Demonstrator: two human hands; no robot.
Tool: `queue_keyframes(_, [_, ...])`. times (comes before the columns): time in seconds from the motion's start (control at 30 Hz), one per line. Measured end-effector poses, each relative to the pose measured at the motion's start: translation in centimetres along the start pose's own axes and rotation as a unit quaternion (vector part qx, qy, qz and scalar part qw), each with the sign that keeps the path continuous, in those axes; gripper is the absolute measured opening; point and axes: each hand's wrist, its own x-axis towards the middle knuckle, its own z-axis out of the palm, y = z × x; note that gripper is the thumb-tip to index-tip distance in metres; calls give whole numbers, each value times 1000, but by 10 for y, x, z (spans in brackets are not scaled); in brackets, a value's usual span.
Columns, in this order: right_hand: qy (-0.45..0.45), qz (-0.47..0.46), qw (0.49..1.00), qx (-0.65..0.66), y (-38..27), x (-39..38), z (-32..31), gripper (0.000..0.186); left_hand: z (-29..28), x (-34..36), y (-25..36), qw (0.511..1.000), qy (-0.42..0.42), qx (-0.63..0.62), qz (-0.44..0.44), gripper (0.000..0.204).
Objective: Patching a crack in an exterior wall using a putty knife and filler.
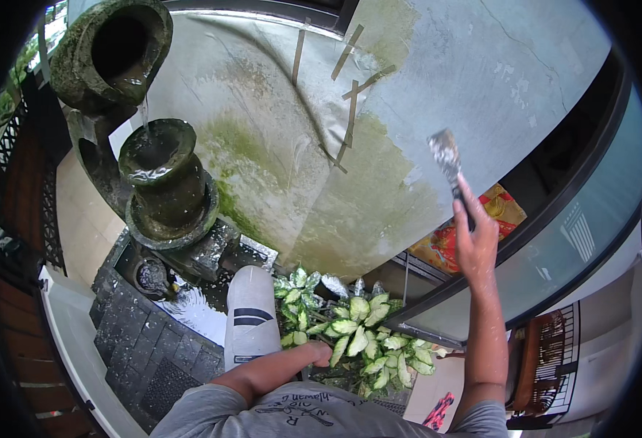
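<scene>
My right hand (pixel 476 241) is raised in front of the wall at the right, wrapped round the dark handle of a scraper (pixel 446 155). The scraper's blade points upward and is spattered with whitish residue. Behind it stands the wall (pixel 379 175), pale blue-grey with peeling paint and green stains. Low in front of my body, my left hand (pixel 322 354) is curled closed beside the variegated leaves of a plant (pixel 361 321). Its fingers are mostly turned away, and whatever they hold is hidden.
A stone fountain (pixel 164 175) with stacked jars pours water at the left, above a pool (pixel 197 314). Wrinkled plastic sheeting (pixel 263 95) is taped to the wall. A dark-framed glass panel (pixel 576 219) curves along the right. Dark paving (pixel 142 336) lies at lower left.
</scene>
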Motion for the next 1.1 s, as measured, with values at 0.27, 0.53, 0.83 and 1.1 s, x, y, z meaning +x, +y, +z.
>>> queue_keyframes(0.27, [97, -73, 992, -29, -46, 146, 10, 47, -9, 18, -17, 997, -10, -69, 33, 43])
queue_keyframes(0.53, [150, -82, 984, -51, -55, 167, 37, 43, -25, 36, -34, 995, 25, -85, 51, 34])
queue_keyframes(0.83, [159, -95, 982, -22, -37, 177, 43, 42, -36, 42, -40, 996, 12, -64, 65, 35])
queue_keyframes(1.1, [133, -35, 990, 7, -34, 162, 26, 41, -51, 38, -34, 995, 14, -66, 68, 36])
